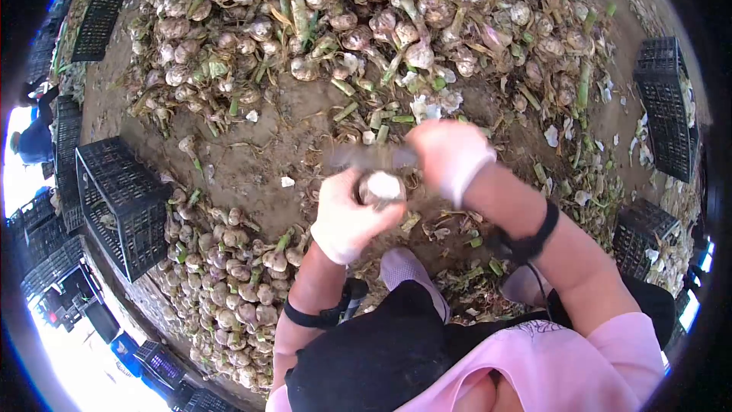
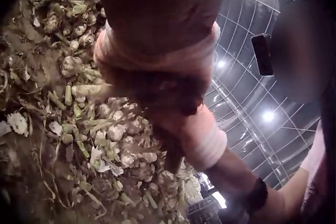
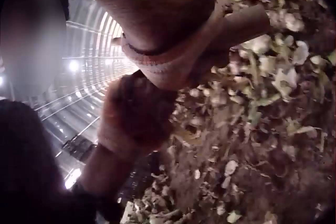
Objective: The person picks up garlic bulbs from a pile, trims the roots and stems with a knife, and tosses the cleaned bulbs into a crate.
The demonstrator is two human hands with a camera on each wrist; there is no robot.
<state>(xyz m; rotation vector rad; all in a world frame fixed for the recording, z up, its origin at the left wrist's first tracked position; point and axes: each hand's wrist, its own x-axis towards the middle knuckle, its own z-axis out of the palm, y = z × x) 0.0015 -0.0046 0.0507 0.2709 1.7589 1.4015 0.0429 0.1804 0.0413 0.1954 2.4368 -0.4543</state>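
In the head view my gloved left hand (image 1: pixel 345 217) grips a garlic bulb (image 1: pixel 383 187), its white face turned up towards me. A stalk (image 2: pixel 89 90) sticks out beyond the left hand in the left wrist view. My gloved right hand (image 1: pixel 451 154) is curled round a cutting tool, whose dark blade (image 1: pixel 362 157) lies blurred across the stalk side of the bulb. In the right wrist view the right hand (image 3: pixel 170 71) is close over the left hand (image 3: pixel 134 111), with a brown straight-ended piece (image 3: pixel 249 25) jutting past it. Shadow hides the grips in both wrist views.
A large heap of garlic with stalks (image 1: pixel 381 27) spreads ahead. More bulbs (image 1: pixel 240 290) are piled at my left. Black crates (image 1: pixel 122 206) stand on the left, others (image 1: pixel 667 107) on the right. Cut stalks and peelings litter the soil (image 1: pixel 252 160) around my feet (image 1: pixel 412 271).
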